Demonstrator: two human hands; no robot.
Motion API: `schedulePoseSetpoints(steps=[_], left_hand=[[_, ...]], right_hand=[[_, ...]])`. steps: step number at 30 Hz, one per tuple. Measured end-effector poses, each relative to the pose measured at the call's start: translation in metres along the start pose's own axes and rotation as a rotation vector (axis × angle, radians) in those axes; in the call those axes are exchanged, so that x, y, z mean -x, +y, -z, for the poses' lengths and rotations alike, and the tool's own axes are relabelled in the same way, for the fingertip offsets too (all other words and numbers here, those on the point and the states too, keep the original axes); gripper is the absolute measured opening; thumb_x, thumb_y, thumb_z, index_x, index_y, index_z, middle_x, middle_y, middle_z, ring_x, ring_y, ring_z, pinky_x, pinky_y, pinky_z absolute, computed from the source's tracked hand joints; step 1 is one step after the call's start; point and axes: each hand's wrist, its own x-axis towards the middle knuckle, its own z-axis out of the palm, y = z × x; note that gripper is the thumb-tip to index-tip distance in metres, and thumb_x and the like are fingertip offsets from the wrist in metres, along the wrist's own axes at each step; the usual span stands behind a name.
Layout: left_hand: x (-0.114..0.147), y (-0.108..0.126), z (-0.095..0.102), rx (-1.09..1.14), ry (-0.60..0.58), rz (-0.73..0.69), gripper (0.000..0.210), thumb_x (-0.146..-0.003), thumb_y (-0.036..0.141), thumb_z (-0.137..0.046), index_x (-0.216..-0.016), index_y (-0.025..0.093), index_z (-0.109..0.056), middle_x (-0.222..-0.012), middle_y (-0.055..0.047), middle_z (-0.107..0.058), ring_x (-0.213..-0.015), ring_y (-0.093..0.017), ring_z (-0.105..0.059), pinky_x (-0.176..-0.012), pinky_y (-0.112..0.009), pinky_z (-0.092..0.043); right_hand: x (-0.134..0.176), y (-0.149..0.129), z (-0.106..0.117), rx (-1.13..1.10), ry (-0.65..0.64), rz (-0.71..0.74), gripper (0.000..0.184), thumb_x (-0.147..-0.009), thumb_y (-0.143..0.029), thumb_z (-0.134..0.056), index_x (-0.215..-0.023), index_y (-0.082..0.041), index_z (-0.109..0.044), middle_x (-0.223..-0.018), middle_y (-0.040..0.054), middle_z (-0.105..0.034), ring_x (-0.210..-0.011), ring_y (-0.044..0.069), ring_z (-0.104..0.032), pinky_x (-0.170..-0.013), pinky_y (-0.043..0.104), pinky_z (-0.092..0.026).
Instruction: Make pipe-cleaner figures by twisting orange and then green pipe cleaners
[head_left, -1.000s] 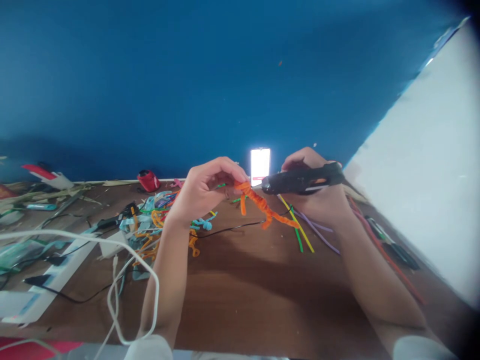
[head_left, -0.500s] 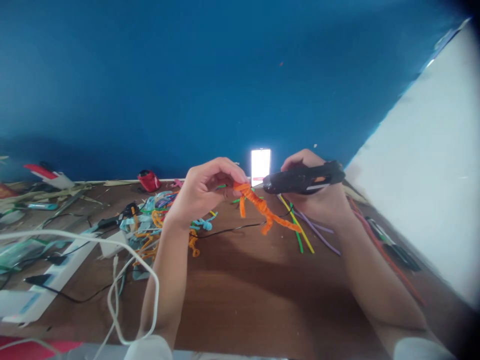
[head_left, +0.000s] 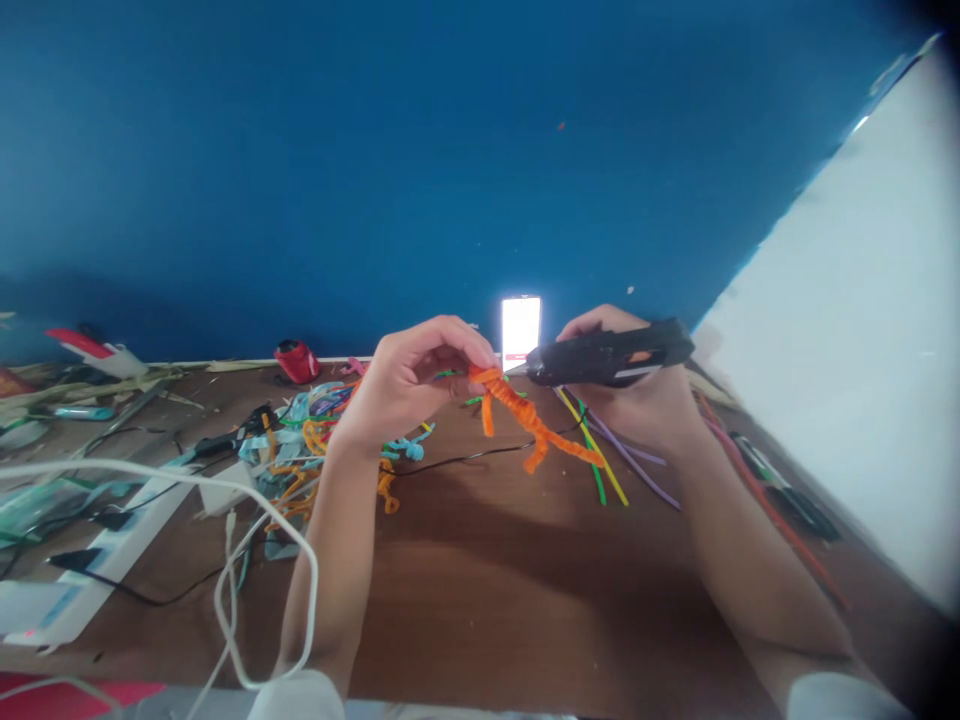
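Above the brown table, my left hand (head_left: 427,370) pinches one end of an orange pipe-cleaner figure (head_left: 517,408), whose limbs hang down to the right. My right hand (head_left: 630,395) is wrapped round a black glue gun (head_left: 611,355), held level with its nozzle pointing left. The nozzle tip is close to the pinched end of the figure; whether they touch I cannot tell. A thin black cord (head_left: 480,455) runs across the table beneath the figure.
A lit phone (head_left: 521,332) leans against the blue wall. Loose pipe cleaners (head_left: 611,450) lie below the right hand. To the left are a heap of coloured scraps (head_left: 307,425), a red can (head_left: 297,361), a white power strip (head_left: 112,560) and a looping white cable (head_left: 311,570). Markers (head_left: 784,490) lie far right.
The two hands keep almost the same places. The orange figure has shifted very slightly, and the glue gun has barely moved.
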Motion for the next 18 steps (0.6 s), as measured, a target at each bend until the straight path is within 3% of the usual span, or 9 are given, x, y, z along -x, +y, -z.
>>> schedulePoseSetpoints(steps=[18], left_hand=[[-0.0003, -0.0004, 0.0017, -0.012, 0.019, -0.013, 0.016, -0.077, 0.02, -0.08, -0.088, 0.019, -0.069, -0.09, -0.006, -0.071, -0.087, -0.016, -0.07, -0.07, -0.025, -0.059]], right_hand=[[-0.0002, -0.0066, -0.0007, 0.053, 0.056, 0.069, 0.029, -0.067, -0.015, -0.077, -0.089, -0.023, -0.06, -0.079, -0.0023, -0.066, -0.064, 0.015, -0.059, -0.055, 0.028, -0.044]])
